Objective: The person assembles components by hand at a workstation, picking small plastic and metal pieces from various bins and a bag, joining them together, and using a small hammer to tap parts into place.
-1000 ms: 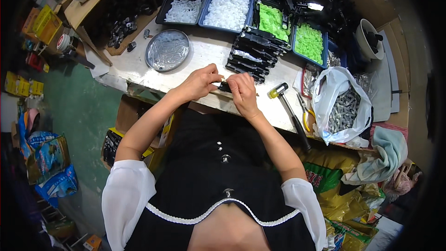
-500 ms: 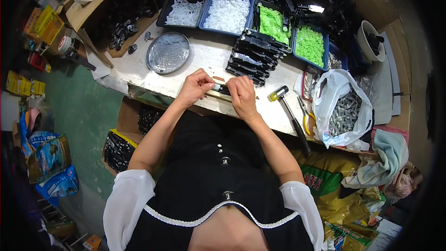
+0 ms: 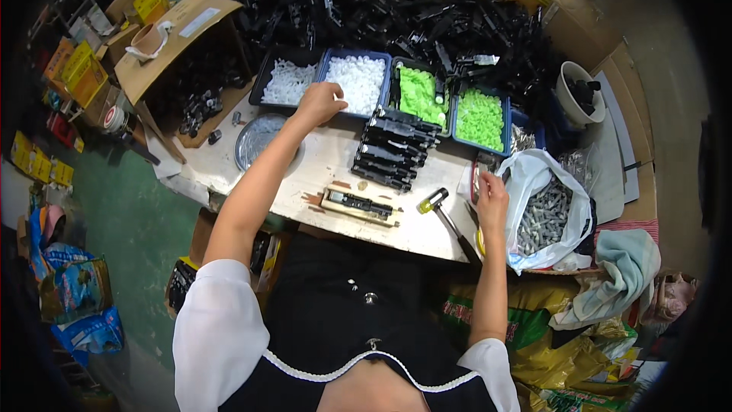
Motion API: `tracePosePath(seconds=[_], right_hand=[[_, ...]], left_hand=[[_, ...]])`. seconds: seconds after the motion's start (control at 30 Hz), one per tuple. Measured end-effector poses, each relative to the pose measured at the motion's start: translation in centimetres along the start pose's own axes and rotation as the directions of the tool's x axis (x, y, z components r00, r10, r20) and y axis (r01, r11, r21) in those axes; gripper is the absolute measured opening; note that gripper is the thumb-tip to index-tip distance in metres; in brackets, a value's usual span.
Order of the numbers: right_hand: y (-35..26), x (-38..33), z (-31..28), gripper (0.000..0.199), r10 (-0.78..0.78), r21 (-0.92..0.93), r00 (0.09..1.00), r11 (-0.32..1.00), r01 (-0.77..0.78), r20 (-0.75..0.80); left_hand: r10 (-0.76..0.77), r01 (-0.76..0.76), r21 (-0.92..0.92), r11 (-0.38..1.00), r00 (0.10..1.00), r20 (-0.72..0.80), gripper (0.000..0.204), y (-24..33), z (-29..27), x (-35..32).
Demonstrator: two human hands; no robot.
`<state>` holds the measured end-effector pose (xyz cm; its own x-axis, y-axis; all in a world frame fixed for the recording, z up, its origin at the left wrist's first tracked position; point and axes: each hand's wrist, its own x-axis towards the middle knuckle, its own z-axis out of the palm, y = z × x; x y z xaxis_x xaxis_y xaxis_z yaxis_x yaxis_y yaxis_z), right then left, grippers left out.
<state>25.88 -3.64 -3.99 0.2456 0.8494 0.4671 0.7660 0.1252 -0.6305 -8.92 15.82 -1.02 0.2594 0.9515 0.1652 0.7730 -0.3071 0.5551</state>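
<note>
Now left hand over white-parts tray rim.

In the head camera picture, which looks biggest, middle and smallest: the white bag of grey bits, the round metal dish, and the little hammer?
1. White bag of grey bits: biggest, beside the right hand.
2. Round metal dish: middle, partly hidden behind the left arm, so it is hard to judge.
3. Little hammer: smallest, long but thin.
</note>
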Motion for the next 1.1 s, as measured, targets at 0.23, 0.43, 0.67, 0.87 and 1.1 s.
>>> tracePosePath(seconds=[0.23, 0.43, 0.67, 0.87, 1.1], right_hand=[[4.2, 1.8, -1.2, 0.013, 0.191, -0.519, 0.942, 0.854, -0.021, 0.277], [3.0, 4.4, 1.9, 0.016, 0.275, -0.649, 0.946, 0.754, -0.103, 0.17], [2.1, 4.2, 1.1, 0.014, 0.241, -0.615, 0.938, 0.787, -0.038, 0.25], [2.7, 5.1, 2.8, 0.014, 0.116, -0.605, 0.973, 0.796, 0.029, 0.198], [3.2, 4.9, 1.6, 0.01, 0.099, -0.637, 0.952, 0.763, 0.113, 0.288]], left_hand=[[-0.078, 0.072, 0.058, 0.996, 0.99, 0.119, 0.025, -0.9, 2.0, 5.9], [0.132, -0.138, 0.137, 0.981, 0.99, 0.053, 0.02, -1.9, 1.4, 6.4], [-0.128, 0.11, -0.392, 0.913, 0.992, -0.019, 0.016, -0.2, 0.6, 5.0], [-0.101, 0.08, -0.76, 0.644, 0.995, 0.019, 0.018, 0.6, -0.9, 2.0], [-0.146, 0.097, -0.95, 0.297, 0.988, 0.055, 0.016, 2.6, -1.7, -5.9]])
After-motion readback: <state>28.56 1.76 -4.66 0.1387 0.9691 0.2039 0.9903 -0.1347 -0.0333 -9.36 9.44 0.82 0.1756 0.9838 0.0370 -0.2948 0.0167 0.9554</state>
